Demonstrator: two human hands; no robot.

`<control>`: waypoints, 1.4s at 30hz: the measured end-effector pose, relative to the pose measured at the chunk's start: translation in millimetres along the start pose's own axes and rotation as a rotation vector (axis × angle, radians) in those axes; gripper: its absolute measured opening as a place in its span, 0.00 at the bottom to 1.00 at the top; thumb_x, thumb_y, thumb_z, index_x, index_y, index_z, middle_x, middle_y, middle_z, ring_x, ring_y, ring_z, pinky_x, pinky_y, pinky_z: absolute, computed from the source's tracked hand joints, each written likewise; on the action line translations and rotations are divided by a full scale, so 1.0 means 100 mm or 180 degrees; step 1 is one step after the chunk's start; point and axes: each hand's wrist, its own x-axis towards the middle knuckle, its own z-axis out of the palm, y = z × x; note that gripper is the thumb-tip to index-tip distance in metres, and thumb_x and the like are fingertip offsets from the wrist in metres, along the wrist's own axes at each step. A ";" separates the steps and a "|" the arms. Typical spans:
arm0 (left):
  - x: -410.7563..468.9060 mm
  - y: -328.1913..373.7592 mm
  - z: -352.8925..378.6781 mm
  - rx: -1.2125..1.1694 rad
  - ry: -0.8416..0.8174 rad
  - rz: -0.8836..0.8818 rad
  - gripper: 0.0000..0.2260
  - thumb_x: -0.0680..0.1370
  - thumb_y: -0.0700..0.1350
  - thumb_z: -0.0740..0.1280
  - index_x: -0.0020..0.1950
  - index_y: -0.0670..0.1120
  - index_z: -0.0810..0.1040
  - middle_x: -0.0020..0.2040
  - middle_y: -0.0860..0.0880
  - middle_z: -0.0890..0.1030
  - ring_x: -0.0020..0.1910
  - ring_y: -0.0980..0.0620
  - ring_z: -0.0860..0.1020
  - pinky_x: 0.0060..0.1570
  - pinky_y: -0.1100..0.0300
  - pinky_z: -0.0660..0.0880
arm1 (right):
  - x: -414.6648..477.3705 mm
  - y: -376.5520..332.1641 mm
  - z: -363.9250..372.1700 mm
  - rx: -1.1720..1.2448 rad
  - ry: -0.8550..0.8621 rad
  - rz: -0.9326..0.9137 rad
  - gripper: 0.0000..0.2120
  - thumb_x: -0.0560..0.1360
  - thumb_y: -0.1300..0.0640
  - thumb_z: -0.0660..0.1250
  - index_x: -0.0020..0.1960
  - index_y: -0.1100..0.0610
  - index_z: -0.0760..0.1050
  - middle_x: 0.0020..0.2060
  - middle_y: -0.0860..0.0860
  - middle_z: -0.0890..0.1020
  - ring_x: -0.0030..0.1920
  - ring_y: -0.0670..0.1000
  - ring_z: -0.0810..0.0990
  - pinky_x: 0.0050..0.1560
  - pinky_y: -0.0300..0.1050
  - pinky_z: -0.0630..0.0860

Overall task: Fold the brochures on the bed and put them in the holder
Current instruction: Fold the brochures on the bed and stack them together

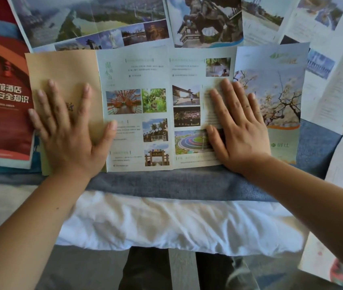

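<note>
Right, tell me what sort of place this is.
Probably a hotel room: a bed with a white duvet and blue runner, tourist brochures spread over it, and a red hotel fire-safety booklet.

Brochure text too blurred to read — statue brochure behind cut off at top.

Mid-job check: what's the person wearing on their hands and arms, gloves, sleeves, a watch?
Nothing shows. The left hand and right hand are bare, no gloves or rings, no watch at either wrist. Both forearms are uncovered to the frame's edge, no sleeves in view. Nails look short and unpainted.
</note>
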 end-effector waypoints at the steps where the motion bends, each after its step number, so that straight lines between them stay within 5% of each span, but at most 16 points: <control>1: 0.01 0.01 -0.02 -0.0064 -0.0055 -0.0036 0.36 0.79 0.72 0.50 0.84 0.59 0.51 0.83 0.37 0.49 0.82 0.34 0.47 0.77 0.34 0.43 | 0.00 0.00 0.00 -0.0002 -0.0005 -0.0002 0.32 0.85 0.42 0.51 0.84 0.55 0.53 0.83 0.56 0.53 0.83 0.56 0.48 0.82 0.58 0.47; 8: 0.03 0.21 -0.17 -0.0856 -0.0417 -0.0173 0.43 0.74 0.76 0.52 0.84 0.57 0.48 0.84 0.42 0.44 0.83 0.39 0.41 0.78 0.36 0.39 | -0.01 0.01 0.02 0.0048 0.0044 -0.0012 0.32 0.85 0.42 0.51 0.84 0.55 0.53 0.83 0.56 0.54 0.83 0.56 0.49 0.81 0.59 0.49; 12: 0.01 0.46 -0.19 -0.1360 -0.0472 -0.0076 0.43 0.74 0.77 0.53 0.83 0.59 0.46 0.84 0.44 0.45 0.83 0.43 0.42 0.78 0.33 0.44 | -0.01 0.00 0.02 -0.0009 -0.0028 0.0028 0.31 0.85 0.41 0.49 0.84 0.54 0.51 0.83 0.56 0.52 0.83 0.55 0.48 0.82 0.58 0.48; 18: -0.01 0.65 -0.14 -0.0960 -0.0427 0.0008 0.43 0.75 0.76 0.53 0.84 0.55 0.49 0.84 0.41 0.44 0.82 0.39 0.41 0.78 0.36 0.40 | -0.01 0.01 -0.04 0.0082 -0.0055 -0.0110 0.30 0.85 0.43 0.50 0.84 0.49 0.47 0.82 0.59 0.53 0.83 0.58 0.49 0.81 0.60 0.48; 21: -0.02 0.65 -0.12 -0.0671 -0.0381 0.0060 0.41 0.76 0.75 0.50 0.84 0.55 0.51 0.84 0.39 0.44 0.82 0.36 0.42 0.78 0.37 0.39 | -0.02 -0.04 -0.12 0.0143 -0.0156 -0.0233 0.30 0.86 0.51 0.52 0.83 0.44 0.41 0.81 0.65 0.51 0.82 0.66 0.47 0.79 0.67 0.46; 24: -0.01 0.64 -0.10 -0.0572 -0.0332 0.0056 0.40 0.77 0.75 0.45 0.84 0.55 0.52 0.84 0.39 0.44 0.82 0.36 0.43 0.79 0.37 0.40 | -0.02 -0.14 -0.23 0.0213 -0.0268 -0.0291 0.50 0.74 0.72 0.57 0.82 0.39 0.37 0.81 0.66 0.44 0.80 0.71 0.42 0.76 0.76 0.45; 27: -0.02 0.63 -0.07 -0.0579 -0.0295 0.0041 0.39 0.78 0.75 0.42 0.84 0.55 0.53 0.84 0.39 0.46 0.82 0.36 0.43 0.78 0.36 0.41 | -0.02 -0.26 -0.32 0.0175 -0.0358 -0.0374 0.62 0.62 0.83 0.54 0.82 0.38 0.38 0.81 0.62 0.42 0.80 0.70 0.39 0.74 0.78 0.46; 30: -0.01 0.63 -0.02 -0.0625 -0.0229 -0.0038 0.39 0.78 0.74 0.40 0.84 0.55 0.53 0.84 0.38 0.47 0.82 0.36 0.44 0.77 0.34 0.41 | -0.01 -0.30 -0.38 0.0100 -0.0495 -0.0517 0.54 0.66 0.78 0.55 0.83 0.42 0.47 0.83 0.59 0.46 0.81 0.67 0.43 0.75 0.76 0.46; 35: -0.01 0.62 0.04 -0.0679 -0.0106 0.0005 0.40 0.78 0.73 0.40 0.84 0.51 0.51 0.84 0.39 0.47 0.82 0.36 0.45 0.77 0.32 0.41 | -0.06 -0.41 -0.44 0.0690 -0.0418 -0.0152 0.27 0.83 0.51 0.52 0.82 0.46 0.58 0.81 0.53 0.61 0.82 0.63 0.53 0.78 0.70 0.48; 42: -0.03 0.64 -0.01 -0.0888 -0.0127 0.0002 0.46 0.75 0.76 0.50 0.84 0.47 0.51 0.84 0.38 0.48 0.82 0.37 0.45 0.77 0.34 0.41 | -0.05 -0.58 -0.23 0.0225 -0.0742 -0.0052 0.28 0.84 0.39 0.51 0.83 0.45 0.56 0.83 0.52 0.55 0.82 0.65 0.49 0.79 0.66 0.48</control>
